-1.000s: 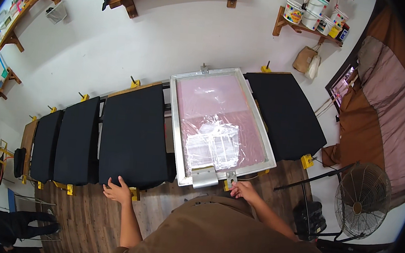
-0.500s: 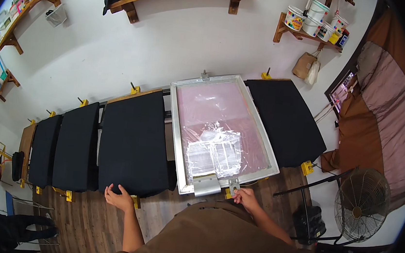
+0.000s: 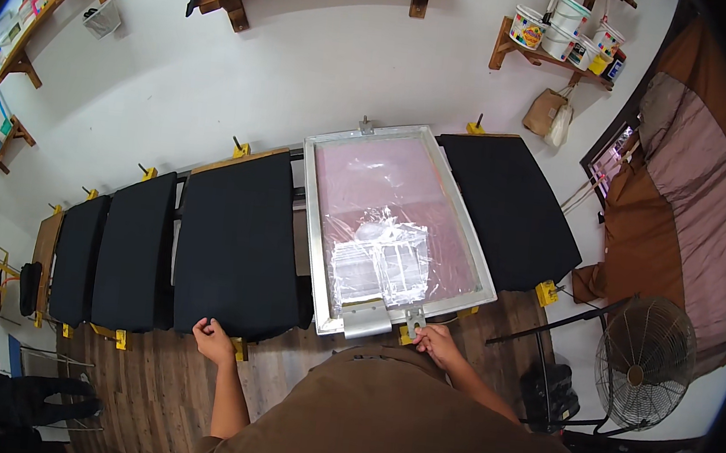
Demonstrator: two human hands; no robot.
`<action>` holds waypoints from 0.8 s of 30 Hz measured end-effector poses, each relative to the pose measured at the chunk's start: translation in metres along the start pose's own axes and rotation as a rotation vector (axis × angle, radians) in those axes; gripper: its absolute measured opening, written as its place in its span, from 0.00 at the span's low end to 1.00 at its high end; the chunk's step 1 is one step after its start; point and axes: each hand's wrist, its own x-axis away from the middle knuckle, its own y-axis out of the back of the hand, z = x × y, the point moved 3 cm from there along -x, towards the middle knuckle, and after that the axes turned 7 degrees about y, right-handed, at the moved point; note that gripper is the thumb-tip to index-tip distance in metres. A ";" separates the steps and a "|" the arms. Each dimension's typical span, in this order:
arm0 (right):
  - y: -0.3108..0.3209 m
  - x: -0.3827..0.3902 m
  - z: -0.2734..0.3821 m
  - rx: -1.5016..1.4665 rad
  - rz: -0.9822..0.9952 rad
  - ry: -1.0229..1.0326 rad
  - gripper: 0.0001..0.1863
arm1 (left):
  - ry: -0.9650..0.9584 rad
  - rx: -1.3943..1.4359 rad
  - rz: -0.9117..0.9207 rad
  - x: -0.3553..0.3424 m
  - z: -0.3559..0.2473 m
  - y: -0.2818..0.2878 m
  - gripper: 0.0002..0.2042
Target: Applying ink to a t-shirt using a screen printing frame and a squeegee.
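A screen-printing screen with a silver metal frame and pinkish mesh lies over one of the boards in front of me. Clear, shiny film covers part of its mesh. My right hand is closed on a small metal bracket at the screen's near edge. Left of that bracket, a curved silver metal piece rests across the near frame bar. My left hand has its fingers curled at the near edge of the black cloth on the adjacent board; whether they grip the cloth is hidden.
More black-covered boards run left in a row, and another stands right, with yellow clamps at their ends. A standing fan is at the right. Wall shelves hold tubs. Another person appears lower left.
My left hand's fingers have gone from spread to curled at the cloth's near edge. My right hand stays on the bracket. The whole view has shifted slightly.
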 end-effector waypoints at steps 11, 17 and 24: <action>0.001 0.001 0.004 0.019 0.021 -0.017 0.14 | 0.046 -0.036 -0.010 -0.007 0.012 -0.006 0.16; 0.005 -0.001 0.003 0.038 0.042 -0.033 0.14 | 0.218 0.064 0.101 -0.012 0.028 -0.014 0.20; 0.006 -0.003 -0.001 0.019 0.051 -0.024 0.14 | 0.237 0.138 0.117 -0.018 0.041 -0.017 0.20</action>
